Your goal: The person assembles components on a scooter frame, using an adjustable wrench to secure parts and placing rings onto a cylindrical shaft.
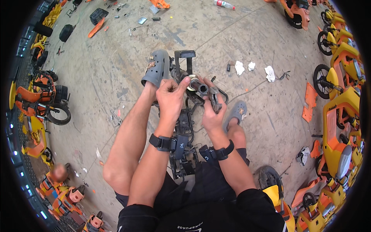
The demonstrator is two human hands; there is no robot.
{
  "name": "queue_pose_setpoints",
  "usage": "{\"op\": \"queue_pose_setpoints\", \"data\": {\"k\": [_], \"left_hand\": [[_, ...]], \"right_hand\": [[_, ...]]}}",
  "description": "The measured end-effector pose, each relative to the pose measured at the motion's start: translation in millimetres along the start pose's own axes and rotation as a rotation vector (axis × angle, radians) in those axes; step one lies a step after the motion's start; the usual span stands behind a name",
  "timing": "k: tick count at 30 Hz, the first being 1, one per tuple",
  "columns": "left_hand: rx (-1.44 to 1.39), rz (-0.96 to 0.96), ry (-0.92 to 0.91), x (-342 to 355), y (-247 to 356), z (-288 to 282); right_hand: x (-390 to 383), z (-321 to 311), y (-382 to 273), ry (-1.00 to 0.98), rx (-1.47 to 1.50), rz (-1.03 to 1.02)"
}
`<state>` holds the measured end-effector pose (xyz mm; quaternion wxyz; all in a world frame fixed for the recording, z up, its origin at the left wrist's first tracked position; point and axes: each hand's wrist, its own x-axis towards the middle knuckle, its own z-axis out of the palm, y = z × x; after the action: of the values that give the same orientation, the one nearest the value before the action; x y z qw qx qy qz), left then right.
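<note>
Between my legs stands a dark metal vehicle frame point(184, 125) with a rectangular bracket at its far end. A dark hollow tube point(201, 89) with a pale metal ring point(192, 80) rises from that end. To the left of the tube, my left hand point(170, 94) is closed, its thumb against the curled fingers by the ring; what it pinches, if anything, is hidden. Just right of the tube's open end, my right hand point(211, 114) grips a dark curved metal part point(214, 97) between thumb and fingers.
My grey clogs point(157, 69) flank the frame. White crumpled papers point(239, 68), a small black cylinder point(228, 67) and a thin cable point(251, 89) lie on the right. Yellow and orange scooters point(342, 116) line the right side; partly stripped ones point(36, 96) stand left. A bottle point(224, 4) lies far off.
</note>
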<state>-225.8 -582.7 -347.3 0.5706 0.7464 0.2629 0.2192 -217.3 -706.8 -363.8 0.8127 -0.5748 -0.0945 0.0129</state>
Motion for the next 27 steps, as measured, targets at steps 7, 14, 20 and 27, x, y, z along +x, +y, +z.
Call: {"op": "queue_pose_setpoints", "data": {"k": [7,14,20,27], "left_hand": [[-0.005,-0.091,0.060,-10.7,-1.8,-6.1],[-1.063,-0.428,-0.498,-2.0,84.0,-45.6],[-1.156,-0.300,-0.756,-18.0,118.9,-61.7],[-1.113,-0.186,-0.854,-52.3,144.9,-88.3]], "right_hand": [[2.0,-3.4,-8.4,-0.003,0.010,0.058],[-8.5,-36.4,-24.7,0.152,0.063,0.200],[-36.4,-27.5,-54.4,0.161,0.063,0.285],[-66.9,-31.4,-93.5,0.195,0.117,0.218]]}}
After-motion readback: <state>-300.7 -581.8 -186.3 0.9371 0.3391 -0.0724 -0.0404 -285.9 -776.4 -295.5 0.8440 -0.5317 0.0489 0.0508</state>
